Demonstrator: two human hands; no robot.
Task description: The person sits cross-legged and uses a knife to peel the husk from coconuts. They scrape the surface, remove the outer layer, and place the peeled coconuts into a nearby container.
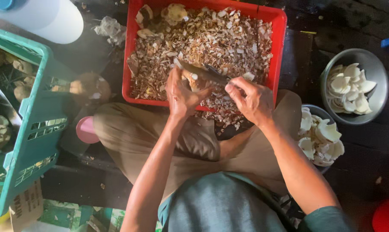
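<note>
Mid-peel over the red crate (278, 47), the left hand (181, 96) grips a coconut piece (193, 76) while the right hand (250, 101) clasps the knife (216, 75), which next needs a steady paring stroke.

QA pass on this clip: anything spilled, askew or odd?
Peelings have spilled over the near rim of the red crate onto the person's lap, below the left hand and right hand. A few scraps also lie on the dark floor. The white pieces sit inside both metal bowls; nothing else stands out.

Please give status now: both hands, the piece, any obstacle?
Left hand grips brown coconut piece. Right hand holds dark knife on it. Red plastic crate below; nothing blocking.
</note>
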